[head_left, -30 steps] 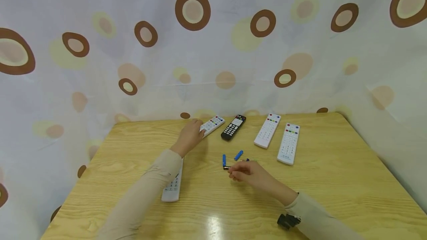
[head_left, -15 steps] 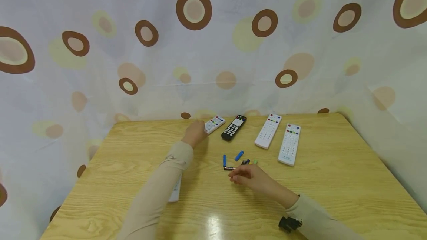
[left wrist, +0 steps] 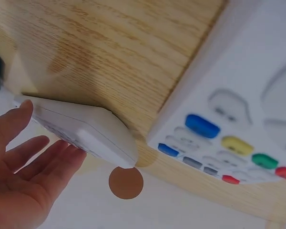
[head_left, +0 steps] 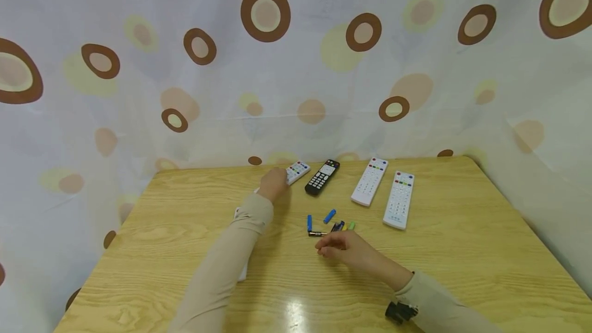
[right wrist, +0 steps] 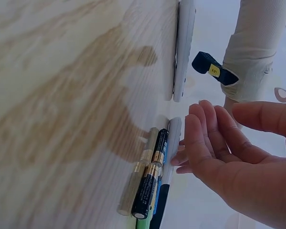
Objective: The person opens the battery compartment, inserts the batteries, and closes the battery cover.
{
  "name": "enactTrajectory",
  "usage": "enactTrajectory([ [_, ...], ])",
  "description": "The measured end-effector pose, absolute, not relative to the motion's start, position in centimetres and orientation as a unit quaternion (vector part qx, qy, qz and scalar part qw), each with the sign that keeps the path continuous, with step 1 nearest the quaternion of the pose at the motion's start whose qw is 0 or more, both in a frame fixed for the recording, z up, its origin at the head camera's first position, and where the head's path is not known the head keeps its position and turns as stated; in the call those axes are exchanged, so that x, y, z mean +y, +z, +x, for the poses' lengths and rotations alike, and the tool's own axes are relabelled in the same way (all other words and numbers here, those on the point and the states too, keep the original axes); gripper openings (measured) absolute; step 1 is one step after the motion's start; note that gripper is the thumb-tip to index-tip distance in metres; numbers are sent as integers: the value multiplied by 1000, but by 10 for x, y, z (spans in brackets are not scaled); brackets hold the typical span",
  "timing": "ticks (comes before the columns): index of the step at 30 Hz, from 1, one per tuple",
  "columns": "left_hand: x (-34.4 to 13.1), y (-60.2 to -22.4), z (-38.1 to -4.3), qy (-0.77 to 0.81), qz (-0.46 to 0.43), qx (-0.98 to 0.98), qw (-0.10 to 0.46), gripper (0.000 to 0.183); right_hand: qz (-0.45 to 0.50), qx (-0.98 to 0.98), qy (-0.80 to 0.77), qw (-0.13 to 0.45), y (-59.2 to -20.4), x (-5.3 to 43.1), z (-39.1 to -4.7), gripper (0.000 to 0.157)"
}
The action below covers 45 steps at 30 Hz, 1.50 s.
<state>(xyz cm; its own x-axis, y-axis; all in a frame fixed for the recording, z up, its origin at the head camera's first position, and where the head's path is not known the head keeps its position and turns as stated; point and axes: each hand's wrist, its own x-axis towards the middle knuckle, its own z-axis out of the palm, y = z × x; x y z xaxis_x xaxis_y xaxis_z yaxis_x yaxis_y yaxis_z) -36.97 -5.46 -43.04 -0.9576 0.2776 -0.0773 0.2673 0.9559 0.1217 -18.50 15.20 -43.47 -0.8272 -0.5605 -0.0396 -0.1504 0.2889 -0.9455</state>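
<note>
My left hand point(head_left: 273, 183) is over the middle of a white remote control point(head_left: 298, 169) at the back of the table, hiding part of it. In the left wrist view, the fingers point(left wrist: 52, 162) are extended along the button side of that remote, with the thumb by its far end. My right hand point(head_left: 349, 250) hovers loosely curled near the table's middle and holds nothing. Just beyond it lie several batteries: two blue ones, a black one point(head_left: 317, 234), dark and yellow ones partly overlapping, and a green one point(head_left: 351, 225).
A black remote point(head_left: 322, 177) and two white remotes, one point(head_left: 370, 181) left of the other point(head_left: 400, 199), lie at the back right. Another white remote point(head_left: 242, 273) is mostly covered by the left sleeve. A patterned curtain point(head_left: 296, 66) hangs behind the wooden table point(head_left: 462, 251).
My left hand has shifted slightly right along the back remote, which stays in place. Its forearm now covers more of the nearer white remote. The right hand has barely moved.
</note>
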Motion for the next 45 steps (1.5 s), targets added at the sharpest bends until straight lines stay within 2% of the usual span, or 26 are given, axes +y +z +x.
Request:
enactTrajectory([
  [9, -49, -436, -369, 1, 166, 986, 30, 20, -219, 783, -551, 190, -432, 151, -182, 24],
  [14, -47, -442, -380, -9, 155, 986, 61, 23, -221, 782, -550, 191, -432, 151, -181, 23],
  [16, -53, -469, -401, -8, 180, 983, 19, 17, -220, 783, -549, 191, -432, 151, -180, 23],
  [18, -53, -472, -404, 6, 177, 984, 23, 16, -219, 783, -550, 190, -431, 151, -180, 24],
  [20, -55, -468, -397, 19, 188, 982, 1, 15, -218, 781, -553, 192, -431, 152, -179, 25],
  [21, -55, -464, -393, 34, 184, 982, 5, 15, -218, 780, -554, 193, -431, 152, -180, 25],
  [23, -49, -433, -371, 52, 154, 986, 47, 21, -216, 779, -555, 195, -432, 153, -180, 26],
  [24, -50, -430, -367, 58, 158, 985, 36, 21, -215, 780, -554, 196, -433, 153, -180, 26],
  [25, -54, -441, -375, 71, 172, 982, 14, 21, -215, 781, -553, 197, -434, 153, -181, 26],
  [28, -57, -446, -385, 124, 158, 979, 22, 25, -212, 785, -547, 201, -436, 155, -183, 27],
  [31, -59, -442, -386, 210, 137, 967, 39, 39, -209, 782, -550, 205, -434, 156, -183, 28],
  [32, -57, -426, -374, 233, 117, 964, 54, 47, -208, 780, -553, 207, -434, 156, -183, 28],
  [38, -62, -400, -349, 400, 89, 910, 64, 33, -207, 768, -570, 207, -428, 159, -183, 28],
  [45, -67, -382, -333, 623, 7, 774, 112, 37, -213, 762, -579, 198, -426, 161, -184, 30],
])
